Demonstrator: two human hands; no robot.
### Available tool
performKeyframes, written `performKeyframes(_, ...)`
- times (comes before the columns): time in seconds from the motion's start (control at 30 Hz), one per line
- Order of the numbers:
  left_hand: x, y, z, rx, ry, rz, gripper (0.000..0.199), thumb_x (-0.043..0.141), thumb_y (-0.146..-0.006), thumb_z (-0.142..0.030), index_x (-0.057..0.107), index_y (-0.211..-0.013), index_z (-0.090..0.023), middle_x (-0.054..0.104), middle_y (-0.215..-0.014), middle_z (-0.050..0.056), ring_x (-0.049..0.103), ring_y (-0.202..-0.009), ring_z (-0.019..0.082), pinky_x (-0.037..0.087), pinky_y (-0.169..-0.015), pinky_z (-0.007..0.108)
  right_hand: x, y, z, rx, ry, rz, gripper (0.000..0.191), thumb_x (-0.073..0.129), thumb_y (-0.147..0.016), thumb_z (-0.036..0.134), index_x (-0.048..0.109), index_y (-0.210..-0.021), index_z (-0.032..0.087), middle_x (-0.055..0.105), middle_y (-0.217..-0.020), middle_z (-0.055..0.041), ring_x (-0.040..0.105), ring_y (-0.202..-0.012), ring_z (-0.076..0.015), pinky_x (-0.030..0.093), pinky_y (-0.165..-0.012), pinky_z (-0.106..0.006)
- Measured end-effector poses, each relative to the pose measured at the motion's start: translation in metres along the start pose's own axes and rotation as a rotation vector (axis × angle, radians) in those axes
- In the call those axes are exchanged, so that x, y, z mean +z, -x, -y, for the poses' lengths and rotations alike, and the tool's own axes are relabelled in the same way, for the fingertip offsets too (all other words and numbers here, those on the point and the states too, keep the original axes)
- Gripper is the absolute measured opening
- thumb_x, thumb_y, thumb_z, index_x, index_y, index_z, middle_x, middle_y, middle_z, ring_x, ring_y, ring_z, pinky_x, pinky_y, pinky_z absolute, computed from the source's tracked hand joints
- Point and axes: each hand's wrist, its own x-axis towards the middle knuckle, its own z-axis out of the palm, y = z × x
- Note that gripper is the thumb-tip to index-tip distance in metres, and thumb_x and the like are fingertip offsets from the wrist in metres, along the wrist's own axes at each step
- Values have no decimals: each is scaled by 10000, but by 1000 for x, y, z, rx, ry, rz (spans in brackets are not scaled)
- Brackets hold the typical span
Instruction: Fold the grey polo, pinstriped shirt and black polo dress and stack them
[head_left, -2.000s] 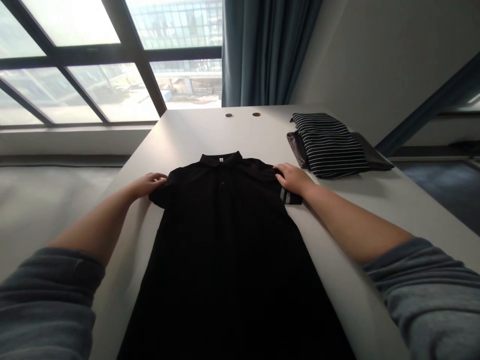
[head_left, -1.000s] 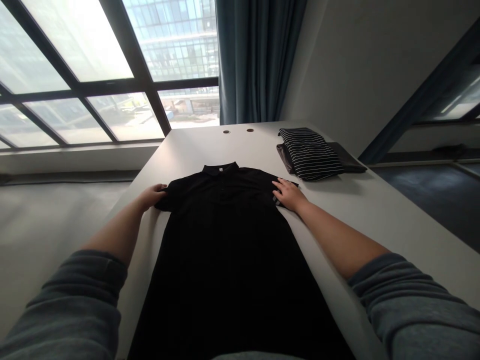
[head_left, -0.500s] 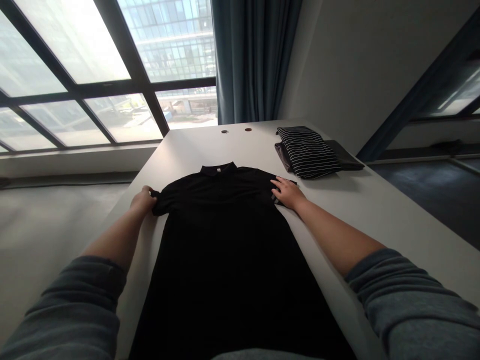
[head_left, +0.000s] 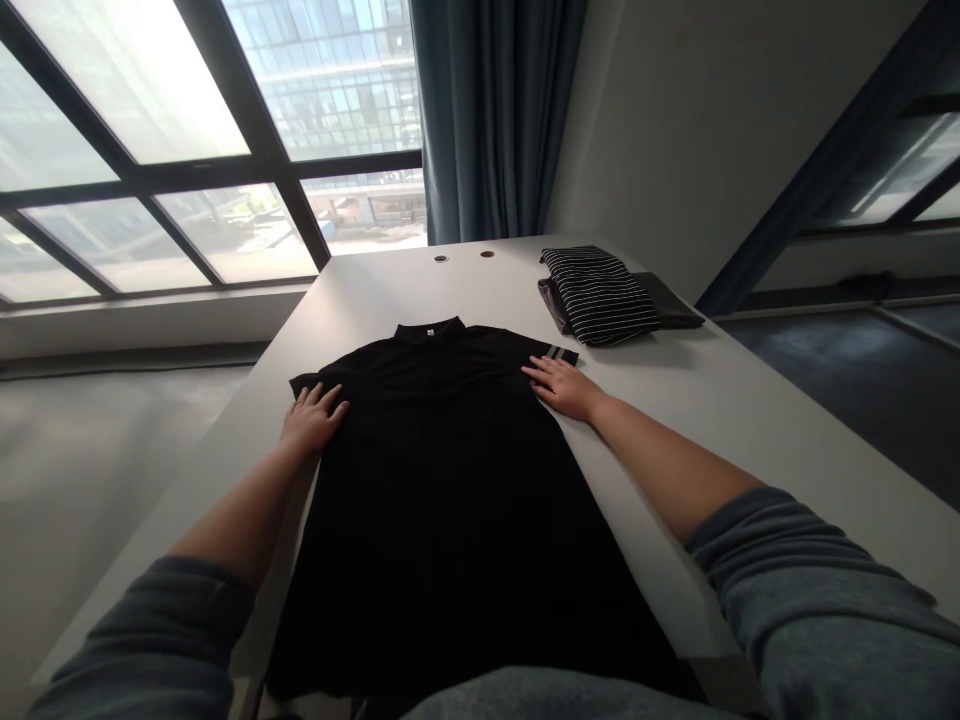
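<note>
A black short-sleeved polo shirt (head_left: pixel 442 480) lies spread on the white table, its collar away from me and its lower end towards my body. My left hand (head_left: pixel 311 418) rests with fingers spread on the shirt near the left sleeve. On the other side, my right hand (head_left: pixel 566 388) lies flat at the base of the right sleeve, fingers stretched out. Two pale stripes show near that sleeve's hem. A small light label is visible inside the collar.
Beyond the right sleeve, a striped folded garment (head_left: pixel 600 295) lies on other dark folded cloth (head_left: pixel 671 302). Two round holes are set in the far part of the white table (head_left: pixel 375 285). A blue curtain (head_left: pixel 495 120) and large windows stand behind it.
My left hand has let go of the left sleeve's end and moved right, now flat on the shirt. My right hand has shifted slightly inward, uncovering the sleeve stripes. The view has shifted a little.
</note>
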Motion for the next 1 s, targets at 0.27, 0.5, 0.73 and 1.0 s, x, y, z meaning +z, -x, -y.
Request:
performKeyframes(0.27,-23,0,-15,-76,-81,20,753,369,-1014,-684,407,-1643,-272,242,-1755,129,209,-1611,405,209,-1264,650,-11,4,-3,304,-1,-20,613,398,-1069,434,433,-1632,195,295,-1727,-126,251,-1606,-336,230,-1293,-546)
performKeyframes(0.5,-14,113,-45,237,-34,-35,643,318,-1073,-540,399,-1645,-259,298,-1743,55,225,-1624,308,217,-1306,538,-2,69,52,2,-56,-149,597,360,-1073,433,484,-1594,169,393,-1682,-128,302,-1591,-295,234,-1303,-534)
performKeyframes(0.73,-12,169,-36,288,-3,40,617,364,-1074,-530,394,-1647,-305,271,-1750,54,244,-1617,312,250,-1304,528,-4,118,85,33,4,13,742,422,-1035,581,363,-1664,192,129,-1770,-92,149,-1630,-357,223,-1299,-603)
performKeyframes(1.0,-12,234,-44,301,-58,28,659,358,-1076,-518,361,-1663,-220,229,-1748,122,207,-1624,310,249,-1304,532,-9,177,127,-87,-25,37,715,428,-1050,539,332,-1675,205,279,-1726,-122,242,-1611,-329,212,-1290,-640)
